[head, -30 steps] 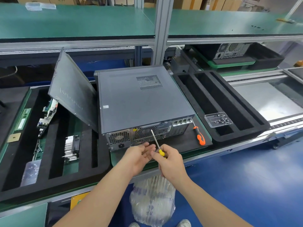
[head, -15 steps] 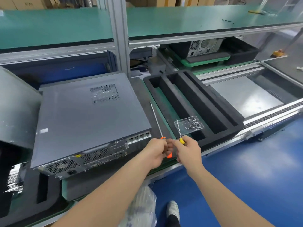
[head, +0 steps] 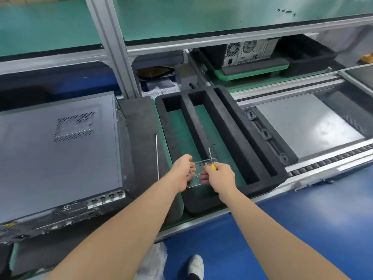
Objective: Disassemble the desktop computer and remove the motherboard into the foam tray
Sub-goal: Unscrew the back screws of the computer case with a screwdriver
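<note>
No words or numbers can be read here; the little yellow sticker on the back of the computer is too blurry

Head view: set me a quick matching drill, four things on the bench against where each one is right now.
1 desktop computer
2 yellow-handled screwdriver
3 clear box
4 long screwdriver

A on the black mat beside the foam tray
B gripped in the right hand
C lying flat, far left
D held between left hand and right hand

Pairs: 1-C, 2-B, 3-D, 4-A
</note>
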A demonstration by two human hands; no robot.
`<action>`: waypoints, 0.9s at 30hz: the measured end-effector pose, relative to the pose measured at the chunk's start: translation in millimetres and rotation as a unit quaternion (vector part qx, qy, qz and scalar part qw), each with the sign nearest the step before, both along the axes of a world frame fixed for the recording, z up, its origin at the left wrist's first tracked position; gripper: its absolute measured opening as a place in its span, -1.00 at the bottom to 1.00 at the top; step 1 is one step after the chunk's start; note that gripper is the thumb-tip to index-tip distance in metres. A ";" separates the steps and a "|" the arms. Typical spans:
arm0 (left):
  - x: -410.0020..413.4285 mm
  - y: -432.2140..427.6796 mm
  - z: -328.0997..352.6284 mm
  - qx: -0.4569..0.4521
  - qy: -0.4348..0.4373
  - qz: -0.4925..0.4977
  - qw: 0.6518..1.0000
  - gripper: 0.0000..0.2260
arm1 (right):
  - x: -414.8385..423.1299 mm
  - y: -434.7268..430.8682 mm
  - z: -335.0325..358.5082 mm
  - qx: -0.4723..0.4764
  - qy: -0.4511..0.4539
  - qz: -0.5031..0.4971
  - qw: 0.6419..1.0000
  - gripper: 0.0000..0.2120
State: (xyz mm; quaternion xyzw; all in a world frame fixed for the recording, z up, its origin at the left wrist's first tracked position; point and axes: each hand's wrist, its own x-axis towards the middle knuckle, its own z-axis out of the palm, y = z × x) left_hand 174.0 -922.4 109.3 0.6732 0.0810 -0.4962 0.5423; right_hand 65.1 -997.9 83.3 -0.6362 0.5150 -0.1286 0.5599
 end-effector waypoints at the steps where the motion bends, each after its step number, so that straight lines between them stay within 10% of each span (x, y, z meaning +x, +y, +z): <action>1: -0.6 -2.2 -1.3 0.011 -0.006 -0.003 1.000 -0.80 | 0.7 -3.0 -3.1 0.006 0.001 0.005 1.000 -0.80; 19: 12.7 44.0 39.7 0.010 -0.197 -0.003 0.980 -0.83 | 46.0 17.6 37.0 -0.010 -0.052 0.128 0.990 -0.76; 27: 15.0 154.4 57.5 0.052 -0.212 -0.178 0.959 -0.42 | 86.8 102.5 38.2 0.052 -0.028 0.250 0.967 -0.79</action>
